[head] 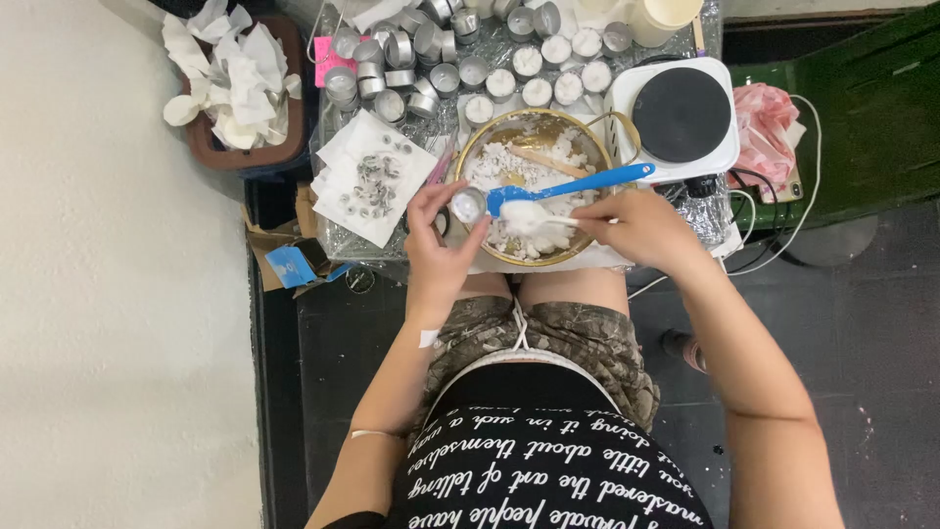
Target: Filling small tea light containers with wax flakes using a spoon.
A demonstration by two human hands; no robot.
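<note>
My left hand (438, 245) holds a small round metal cup (468, 206) at the left rim of a gold bowl (580, 137) filled with white wax flakes (499, 167). My right hand (636, 227) grips a white spoon (529, 217) heaped with flakes, its tip close to the cup. A blue spoon (573, 184) lies across the bowl, and a wooden stick (548, 162) rests inside it.
Several metal cups (411, 59), some filled white, crowd the foil-covered table behind the bowl. A white hot plate (681, 113) stands at the right, a tissue with wick tabs (372, 181) at the left, a brown bin of crumpled paper (235, 88) beyond.
</note>
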